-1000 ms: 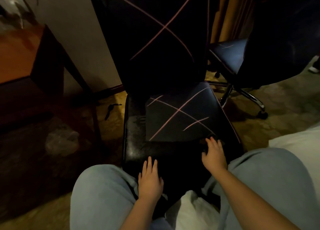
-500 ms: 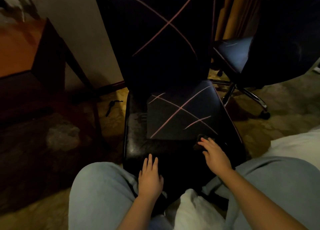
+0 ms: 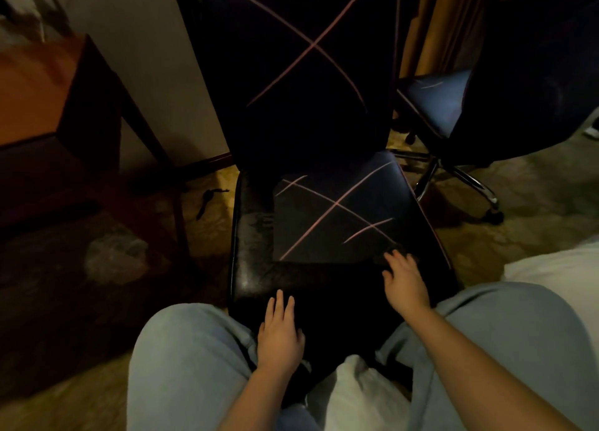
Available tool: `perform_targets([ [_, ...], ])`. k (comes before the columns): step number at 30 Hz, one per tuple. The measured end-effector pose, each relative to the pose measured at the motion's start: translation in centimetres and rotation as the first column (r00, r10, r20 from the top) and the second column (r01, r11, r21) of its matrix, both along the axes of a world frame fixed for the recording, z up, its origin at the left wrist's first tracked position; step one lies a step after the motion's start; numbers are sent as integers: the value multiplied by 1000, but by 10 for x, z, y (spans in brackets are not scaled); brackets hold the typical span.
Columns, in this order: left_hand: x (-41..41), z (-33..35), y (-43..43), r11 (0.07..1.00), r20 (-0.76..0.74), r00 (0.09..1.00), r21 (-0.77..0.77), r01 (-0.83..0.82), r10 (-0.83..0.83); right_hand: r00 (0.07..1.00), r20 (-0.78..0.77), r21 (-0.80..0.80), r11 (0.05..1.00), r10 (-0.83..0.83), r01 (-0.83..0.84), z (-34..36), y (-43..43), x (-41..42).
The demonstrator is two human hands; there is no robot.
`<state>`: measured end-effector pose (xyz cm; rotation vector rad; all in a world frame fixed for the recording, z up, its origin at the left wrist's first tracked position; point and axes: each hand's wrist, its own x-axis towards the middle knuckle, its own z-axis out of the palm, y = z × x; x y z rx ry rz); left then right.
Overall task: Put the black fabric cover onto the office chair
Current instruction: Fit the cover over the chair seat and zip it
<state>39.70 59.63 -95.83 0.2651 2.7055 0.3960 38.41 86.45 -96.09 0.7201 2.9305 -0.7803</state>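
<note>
Pink-lined black fabric cover (image 3: 337,223) — partly over office chair (image 3: 254,236) seat.

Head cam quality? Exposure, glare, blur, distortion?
Head view: dim, warm light, so the black fabric cover barely separates from the office chair; faint glare on the seat's bare left strip; left hand and right hand sharp; top-left corner smeared; wide-angle bowing toward the edges.
</note>
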Motion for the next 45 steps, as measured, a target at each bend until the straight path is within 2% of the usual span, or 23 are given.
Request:
perform_targets([
  [4, 0, -1, -3, 1000, 1, 1000, -10, 16, -16, 976, -47, 5, 977, 214, -214, -8, -26, 8],
  [9, -1, -1, -1, 1000, 1, 1000, -2, 5, -5, 948, -64, 60, 949, 313, -309, -12, -5, 16],
  [11, 0, -1, 1, 1000, -5, 1000, -2, -1, 1, 964, -82, 61, 966, 255, -250, -11, 10, 17],
  [15, 0, 0, 1, 1000, -24, 1000, -14, 4, -4, 994, -105, -3, 1000, 15, -16, -9, 38, 19],
  [19, 0, 2, 1, 1000, -28, 999, -13, 15, -15, 967, -51, -57, 968, -248, 246, -5, 46, 15],
  [22, 1, 3, 1, 1000, -30, 999, -8, 17, -17, 961, 22, -55, 960, -274, 275, 0, 25, 8],
  [24, 1, 3, 2, 1000, -28, 1000, -8, 13, -13, 976, 39, -13, 977, -212, 213, 4, 8, 2],
  [27, 1, 3, 2, 1000, -25, 1000, -9, 11, -11, 999, 35, 38, 999, 0, -2, 6, -23, -2],
  [31, 2, 3, -1, 999, -24, 999, -16, 29, -29, 970, 33, 33, 969, 242, -243, -3, -51, 6],
  [35, 1, 2, 0, 1000, -25, 999, -5, 20, -20, 947, -8, -1, 947, 323, -323, -4, -33, 10],
  [38, 1, 2, 2, 1000, -25, 1000, 0, 12, -12, 972, -14, 4, 972, 236, -236, -5, -10, 15],
  [41, 1, 2, 0, 1000, -31, 999, 6, 17, -16, 997, -65, -45, 998, 28, -31, -5, 11, 22],
  [45, 1, 1, 0, 1000, -34, 999, 10, 16, -16, 970, -65, -119, 967, -233, 224, 0, 26, 24],
])
